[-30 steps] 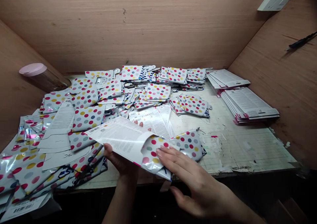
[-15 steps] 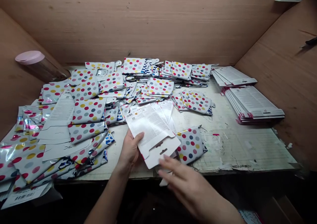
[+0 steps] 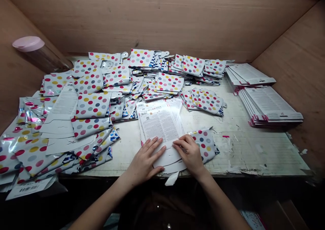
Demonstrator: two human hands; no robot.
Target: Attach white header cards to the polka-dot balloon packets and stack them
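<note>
Both my hands rest on a white printed card lying flat at the front of the table. My left hand presses on it with fingers spread. My right hand sits at its right side, fingertips curled on the card. The card overlaps a loose fan of printed white cards. Just right of my right hand, a polka-dot foil packet lies partly under the wrist. Its lower part is hidden.
Heaps of polka-dot foil packets cover the table's left and back. Stacked printed cards stand at the right. A clear jar with a pink lid lies at the back left. Wooden panels wall the table's back and sides.
The white card, held up in my left hand earlier, now lies flat on the table. My right hand has moved from the polka-dot packet onto the card. The foil packet no longer sits in the card.
</note>
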